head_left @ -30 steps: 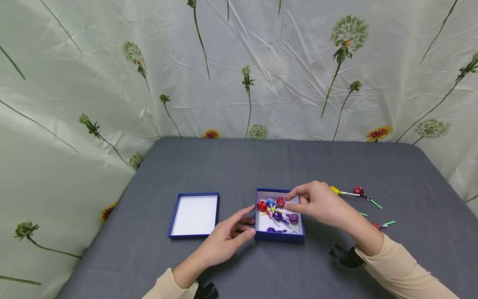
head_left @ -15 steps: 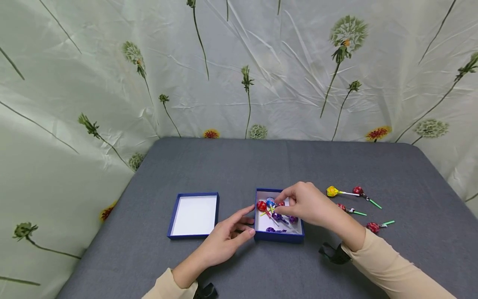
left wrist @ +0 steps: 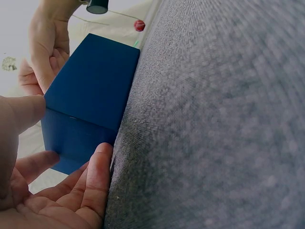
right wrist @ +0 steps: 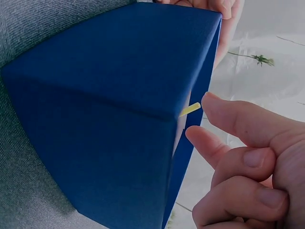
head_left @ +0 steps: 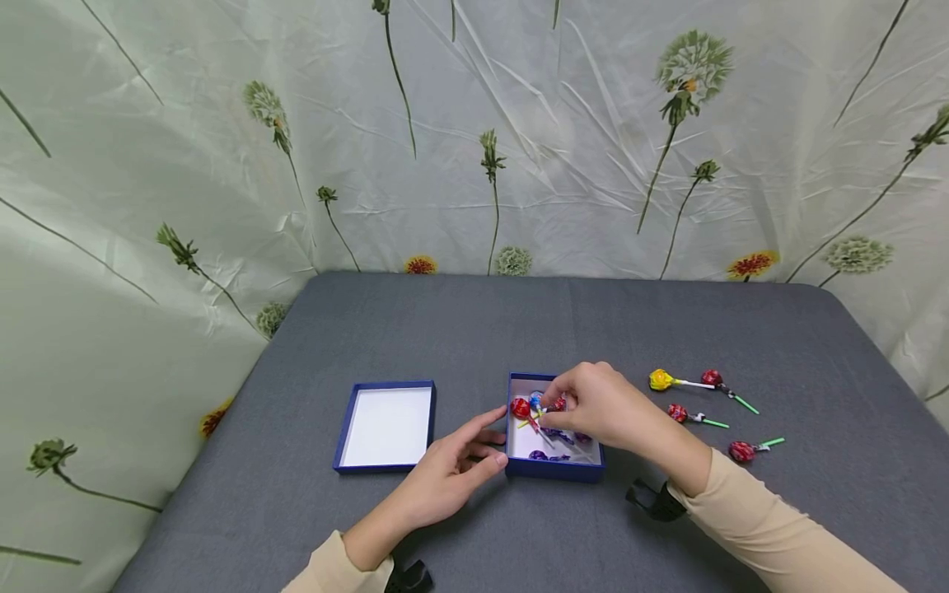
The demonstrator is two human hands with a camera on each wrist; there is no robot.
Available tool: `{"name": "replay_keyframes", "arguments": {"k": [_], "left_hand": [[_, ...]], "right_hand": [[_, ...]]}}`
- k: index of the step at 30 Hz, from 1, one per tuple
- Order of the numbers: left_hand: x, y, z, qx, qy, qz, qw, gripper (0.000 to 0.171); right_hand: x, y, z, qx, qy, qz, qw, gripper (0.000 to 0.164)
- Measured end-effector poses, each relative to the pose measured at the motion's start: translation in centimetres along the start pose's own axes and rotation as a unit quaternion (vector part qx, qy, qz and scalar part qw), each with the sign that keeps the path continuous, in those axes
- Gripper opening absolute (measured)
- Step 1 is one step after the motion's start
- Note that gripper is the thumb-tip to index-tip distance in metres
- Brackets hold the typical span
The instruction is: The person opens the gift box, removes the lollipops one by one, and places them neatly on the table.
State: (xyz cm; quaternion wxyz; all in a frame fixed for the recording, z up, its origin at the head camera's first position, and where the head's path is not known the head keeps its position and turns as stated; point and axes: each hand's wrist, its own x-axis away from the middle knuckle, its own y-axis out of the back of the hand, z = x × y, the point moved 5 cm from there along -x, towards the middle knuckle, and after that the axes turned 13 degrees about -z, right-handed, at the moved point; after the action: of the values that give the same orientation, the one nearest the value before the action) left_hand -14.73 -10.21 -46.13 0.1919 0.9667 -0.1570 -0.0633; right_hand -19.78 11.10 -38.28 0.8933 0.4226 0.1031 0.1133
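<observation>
A blue box (head_left: 556, 470) with a white inside holds several lollipops, among them a red one (head_left: 521, 408), a blue one (head_left: 536, 400) and a purple one (head_left: 537, 455). My left hand (head_left: 454, 476) rests with extended fingers against the box's left side. Over the box, my right hand (head_left: 604, 403) reaches down with thumb and index finger beside the blue lollipop. In the right wrist view a yellow stick (right wrist: 191, 109) rises above the rim near those fingertips. A gap shows between them, and the other fingers are curled. The right hand partly hides the lollipops.
A shallow blue lid (head_left: 389, 428), white inside up, lies left of the box. On the grey table (head_left: 474, 329) at right lie a yellow lollipop (head_left: 660, 380) and several red ones, one (head_left: 741, 451) nearest the front. A floral curtain (head_left: 445, 165) hangs behind.
My right hand has moved left and down, from the dark red lollipop at the box's right to the blue one. The left hand and box have stayed put.
</observation>
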Motion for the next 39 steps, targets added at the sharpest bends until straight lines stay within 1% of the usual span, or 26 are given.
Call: {"name": "replay_keyframes", "arguments": {"k": [8,11,15,20,31,39], "left_hand": [[-0.1,0.0,0.0,0.0,0.002,0.002,1.0,0.058],[-0.1,0.1,0.1,0.001,0.005,0.004,1.0,0.058],[0.0,0.1,0.1,0.004,0.006,0.005,1.0,0.058],[0.0,0.1,-0.1,0.006,0.005,0.003,1.0,0.058],[0.0,-0.1,-0.1,0.012,0.001,0.002,0.9999,0.058],[-0.1,-0.1,0.1,0.004,0.004,-0.002,1.0,0.059]], "right_hand": [[0.0,-0.3,0.2,0.016,0.014,-0.007,1.0,0.013],[0.0,-0.4,0.3,0.025,0.012,-0.005,1.0,0.013],[0.0,-0.5,0.3,0.028,-0.003,-0.003,1.0,0.013],[0.1,-0.6,0.3,0.025,-0.004,-0.004,1.0,0.011],[0.3,-0.1,0.2,0.022,0.009,-0.019,1.0,0.017],[0.3,0.5,-0.1,0.021,0.012,-0.034,0.999,0.013]]}}
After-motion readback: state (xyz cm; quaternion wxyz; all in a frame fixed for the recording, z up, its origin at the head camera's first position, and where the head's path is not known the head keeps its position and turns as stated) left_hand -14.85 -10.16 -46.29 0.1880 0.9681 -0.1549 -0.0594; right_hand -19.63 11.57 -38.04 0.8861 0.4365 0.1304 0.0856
